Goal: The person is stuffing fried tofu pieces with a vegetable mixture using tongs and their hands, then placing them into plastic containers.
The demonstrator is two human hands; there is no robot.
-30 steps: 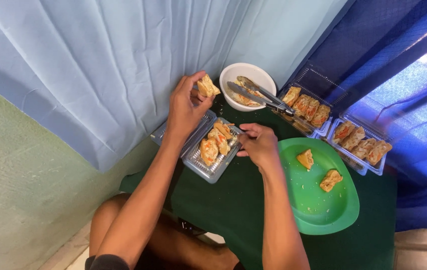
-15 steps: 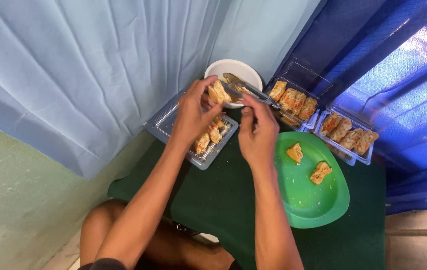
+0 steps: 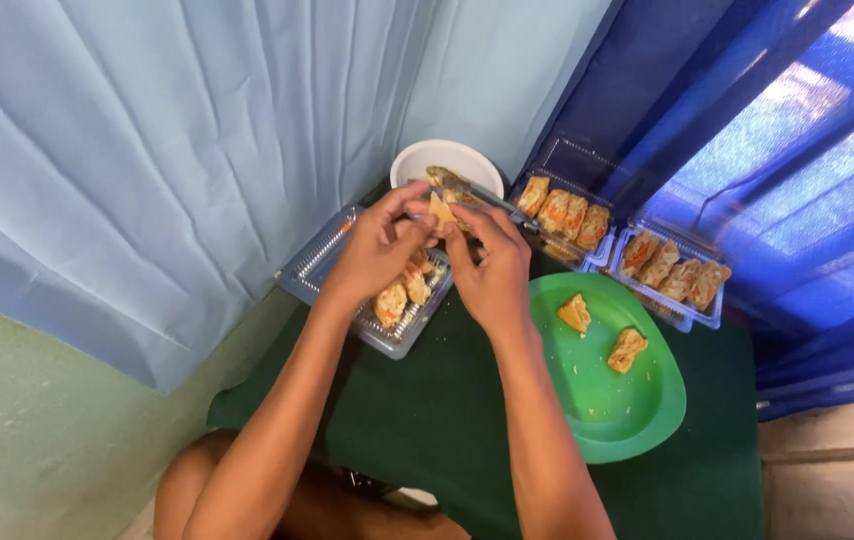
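Hands (image 3: 437, 255) pinch pastry pc (image 3: 441, 208); both grip.

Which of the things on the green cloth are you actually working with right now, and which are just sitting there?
In hand:
left hand and right hand, both holding one food piece
open clear tray beneath them

Sitting about:
green plate with two pieces
white bowl with tongs
two filled clear trays
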